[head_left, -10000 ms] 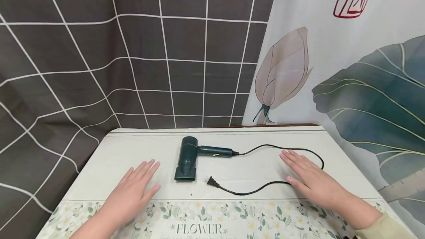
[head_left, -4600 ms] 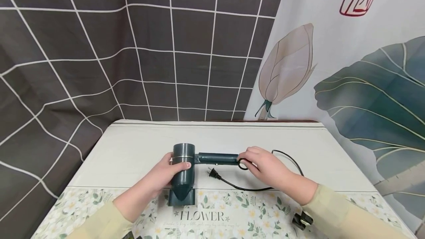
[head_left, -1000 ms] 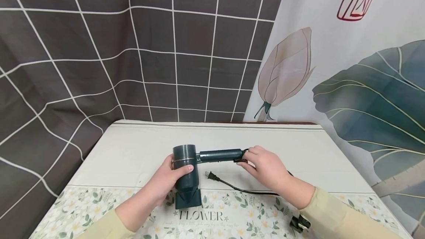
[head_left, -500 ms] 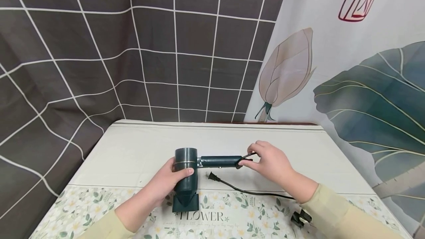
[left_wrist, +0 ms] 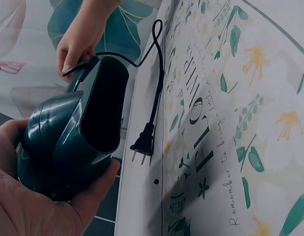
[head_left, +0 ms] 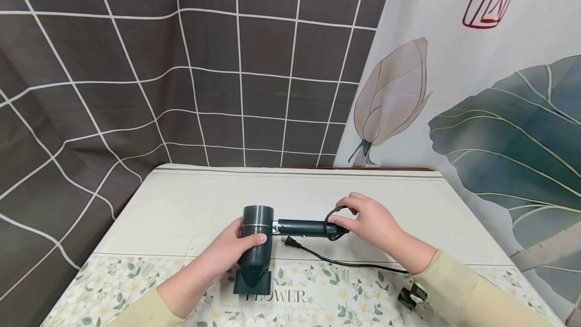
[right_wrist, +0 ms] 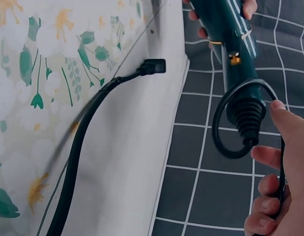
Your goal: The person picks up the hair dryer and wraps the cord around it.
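Observation:
My left hand (head_left: 223,254) grips the barrel of a dark green hair dryer (head_left: 257,252), thumb across its front and fingers behind. The dryer's wide nozzle points toward me, and its handle stretches to the right. At the handle's end my right hand (head_left: 373,220) pinches the black cord (right_wrist: 215,118) between thumb and fingers. One loop of that cord circles the handle near its ribbed strain relief (right_wrist: 246,115). From the right hand the cord runs down and back left across the table to a two-pin plug (left_wrist: 143,140), which lies below the handle.
A white tabletop cover (head_left: 190,206) with a floral band and the word FLOWER lies under everything. Behind it hang a dark grid-patterned curtain (head_left: 263,95) and a white curtain with leaf prints (head_left: 508,130). Black wrist gear (head_left: 412,295) sits under the right forearm.
Both hands, once flat and apart, now hold the dryer, which was lying down, and its cord. In the last second the right hand has brought a cord loop around the handle's end.

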Action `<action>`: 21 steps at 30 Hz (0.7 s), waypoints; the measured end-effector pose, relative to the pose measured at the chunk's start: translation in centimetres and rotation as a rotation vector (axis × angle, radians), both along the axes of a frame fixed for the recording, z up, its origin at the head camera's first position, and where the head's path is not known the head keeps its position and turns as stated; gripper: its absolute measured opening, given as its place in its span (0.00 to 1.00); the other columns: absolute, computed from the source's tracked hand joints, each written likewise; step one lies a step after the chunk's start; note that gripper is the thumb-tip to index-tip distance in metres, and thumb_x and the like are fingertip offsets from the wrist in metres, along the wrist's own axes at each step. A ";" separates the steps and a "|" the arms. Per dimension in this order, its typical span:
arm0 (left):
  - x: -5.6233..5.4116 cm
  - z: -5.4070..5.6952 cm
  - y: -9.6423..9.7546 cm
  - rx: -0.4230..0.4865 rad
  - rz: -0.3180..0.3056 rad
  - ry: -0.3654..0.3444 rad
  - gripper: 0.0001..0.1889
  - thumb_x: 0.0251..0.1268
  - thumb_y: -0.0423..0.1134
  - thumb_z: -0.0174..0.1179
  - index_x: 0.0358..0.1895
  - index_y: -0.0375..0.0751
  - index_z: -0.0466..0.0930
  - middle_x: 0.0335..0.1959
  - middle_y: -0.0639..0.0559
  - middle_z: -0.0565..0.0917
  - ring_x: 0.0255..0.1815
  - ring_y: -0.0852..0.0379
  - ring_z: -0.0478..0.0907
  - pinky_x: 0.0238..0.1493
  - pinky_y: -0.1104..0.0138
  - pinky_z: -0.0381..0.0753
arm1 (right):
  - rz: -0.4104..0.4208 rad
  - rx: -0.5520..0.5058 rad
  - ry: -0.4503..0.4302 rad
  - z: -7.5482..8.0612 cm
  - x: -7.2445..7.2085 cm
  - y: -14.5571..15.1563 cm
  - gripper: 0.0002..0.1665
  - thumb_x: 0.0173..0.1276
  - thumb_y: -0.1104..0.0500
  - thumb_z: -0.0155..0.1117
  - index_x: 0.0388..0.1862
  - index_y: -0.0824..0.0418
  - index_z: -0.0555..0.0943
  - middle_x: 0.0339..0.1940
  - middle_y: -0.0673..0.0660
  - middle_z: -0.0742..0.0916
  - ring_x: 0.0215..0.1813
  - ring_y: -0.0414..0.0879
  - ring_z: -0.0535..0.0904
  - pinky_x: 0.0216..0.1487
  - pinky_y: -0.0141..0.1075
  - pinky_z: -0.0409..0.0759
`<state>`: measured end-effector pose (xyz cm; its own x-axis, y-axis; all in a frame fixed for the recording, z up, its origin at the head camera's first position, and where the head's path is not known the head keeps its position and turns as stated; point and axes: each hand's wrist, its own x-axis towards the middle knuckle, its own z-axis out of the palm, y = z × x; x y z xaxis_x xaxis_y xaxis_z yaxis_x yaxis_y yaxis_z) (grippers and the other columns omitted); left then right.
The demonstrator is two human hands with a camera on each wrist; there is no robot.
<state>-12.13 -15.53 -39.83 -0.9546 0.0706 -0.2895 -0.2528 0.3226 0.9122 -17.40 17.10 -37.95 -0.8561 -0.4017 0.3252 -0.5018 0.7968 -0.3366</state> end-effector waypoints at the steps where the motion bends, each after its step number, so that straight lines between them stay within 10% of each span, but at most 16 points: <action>1: 0.0 0.0 0.0 0.003 -0.005 0.000 0.43 0.59 0.53 0.69 0.74 0.40 0.60 0.62 0.38 0.76 0.52 0.45 0.79 0.56 0.42 0.71 | -0.004 0.001 -0.002 0.0 0.0 0.0 0.17 0.62 0.40 0.71 0.41 0.50 0.86 0.27 0.42 0.73 0.29 0.37 0.66 0.30 0.34 0.66; 21: 0.1 -0.4 0.0 0.047 -0.045 -0.023 0.41 0.61 0.50 0.67 0.75 0.43 0.60 0.60 0.41 0.77 0.47 0.47 0.81 0.51 0.47 0.75 | 0.073 -0.028 -0.056 -0.5 -0.6 0.1 0.13 0.69 0.43 0.64 0.44 0.47 0.87 0.24 0.41 0.70 0.29 0.36 0.65 0.32 0.34 0.65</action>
